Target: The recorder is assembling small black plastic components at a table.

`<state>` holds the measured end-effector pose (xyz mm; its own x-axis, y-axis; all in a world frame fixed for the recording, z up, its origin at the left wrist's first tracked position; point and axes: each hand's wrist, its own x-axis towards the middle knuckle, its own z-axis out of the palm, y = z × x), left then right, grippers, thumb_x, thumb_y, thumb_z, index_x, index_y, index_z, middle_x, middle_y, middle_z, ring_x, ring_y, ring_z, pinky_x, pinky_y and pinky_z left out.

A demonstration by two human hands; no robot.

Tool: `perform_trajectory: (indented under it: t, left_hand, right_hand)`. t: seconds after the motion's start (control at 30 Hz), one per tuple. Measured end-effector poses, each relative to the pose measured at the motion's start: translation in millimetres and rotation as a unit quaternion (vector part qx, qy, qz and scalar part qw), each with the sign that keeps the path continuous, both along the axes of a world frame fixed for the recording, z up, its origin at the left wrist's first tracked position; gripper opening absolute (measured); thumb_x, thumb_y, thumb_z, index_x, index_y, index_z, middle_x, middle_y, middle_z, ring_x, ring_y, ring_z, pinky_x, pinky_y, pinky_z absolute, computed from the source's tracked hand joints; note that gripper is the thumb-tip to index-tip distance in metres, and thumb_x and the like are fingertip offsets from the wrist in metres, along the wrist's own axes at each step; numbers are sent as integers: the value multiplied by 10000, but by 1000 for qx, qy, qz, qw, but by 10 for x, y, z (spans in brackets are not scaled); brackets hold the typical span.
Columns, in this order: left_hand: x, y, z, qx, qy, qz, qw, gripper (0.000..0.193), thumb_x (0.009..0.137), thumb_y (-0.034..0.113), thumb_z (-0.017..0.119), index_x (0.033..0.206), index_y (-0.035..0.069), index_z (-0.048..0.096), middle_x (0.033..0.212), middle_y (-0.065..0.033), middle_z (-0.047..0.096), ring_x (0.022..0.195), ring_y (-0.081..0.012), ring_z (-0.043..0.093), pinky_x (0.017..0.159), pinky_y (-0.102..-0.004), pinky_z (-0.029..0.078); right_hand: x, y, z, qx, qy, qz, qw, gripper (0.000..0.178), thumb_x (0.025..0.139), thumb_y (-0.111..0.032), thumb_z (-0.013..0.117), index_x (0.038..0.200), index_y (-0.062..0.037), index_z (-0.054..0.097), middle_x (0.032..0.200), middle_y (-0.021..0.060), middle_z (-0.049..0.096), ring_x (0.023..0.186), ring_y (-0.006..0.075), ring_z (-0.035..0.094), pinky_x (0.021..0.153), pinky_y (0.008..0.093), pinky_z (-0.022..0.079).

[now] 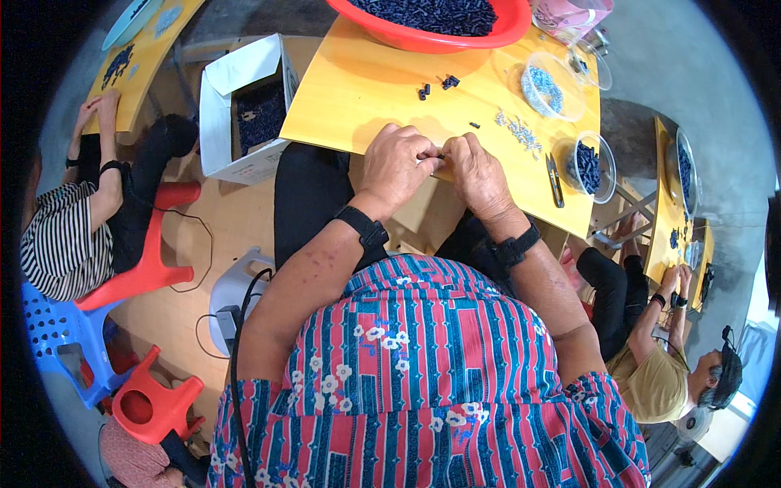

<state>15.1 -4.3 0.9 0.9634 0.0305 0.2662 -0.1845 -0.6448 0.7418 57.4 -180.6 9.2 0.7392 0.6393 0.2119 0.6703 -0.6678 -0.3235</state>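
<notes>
Your left hand (394, 168) and right hand (478, 174) pinched a small dark piece (442, 156) | two dark clusters (451, 82) looked done | clear bits (521, 132) lay loose, plenty seemingly left

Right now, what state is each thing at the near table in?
Left hand: fingers pinched on dark part, mostly hidden
Right hand: fingers pinched there too
Red basin: uncovered, holds dark pieces
White box: open, dark pieces inside
Upper tub: uncovered, part-filled
Lower tub: uncovered, part-filled
Hand tool: lying on table
Pale pieces: scattered
</notes>
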Motion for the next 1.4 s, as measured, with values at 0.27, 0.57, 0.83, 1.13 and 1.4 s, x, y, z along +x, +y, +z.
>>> perform_trajectory:
  t: [0.27, 0.57, 0.83, 1.13, 1.4]
  left_hand:
    - [53, -10, 27, 22, 34, -10, 999, 108, 749, 166, 764, 784, 67, 737, 803, -59, 667, 856, -293, 587, 772, -402, 489]
    - [105, 14, 70, 57, 67, -8, 996, 117, 782, 173, 744, 758, 63, 714, 818, -82, 676, 879, -316, 603, 775, -436, 508]
    - [141, 43, 106, 55, 108, -20, 992, 133, 777, 197, 755, 768, 67, 728, 823, -93, 690, 869, -318, 615, 780, -434, 521]
    - [128, 88, 28, 35, 70, -38, 996, 138, 724, 236, 805, 775, 114, 764, 813, -50, 701, 866, -280, 625, 772, -413, 524]
    - [102, 76, -32, 0, 26, -35, 999, 159, 711, 222, 808, 723, 91, 718, 758, -52, 676, 802, -281, 609, 740, -405, 502]
  right_hand:
    - [22, 32, 188, -97, -85, 58, 990, 125, 886, -111, 570, 968, -36, 512, 877, 160, 537, 752, 335, 639, 648, 444, 549]
    - [79, 105, 252, -169, -125, 106, 972, 139, 902, -150, 565, 962, -33, 520, 861, 143, 538, 727, 304, 645, 625, 411, 560]
    - [109, 83, 286, -180, -98, 119, 972, 149, 920, -155, 555, 988, -27, 522, 878, 153, 557, 722, 313, 658, 650, 410, 572]
    - [270, -7, 210, -25, 140, 77, 987, 166, 901, -175, 617, 1016, -56, 625, 1010, 200, 626, 907, 414, 654, 777, 480, 542]
    - [172, 45, 231, 37, 243, -32, 969, 142, 893, -161, 630, 969, -62, 697, 958, 167, 684, 952, 352, 665, 838, 407, 529]
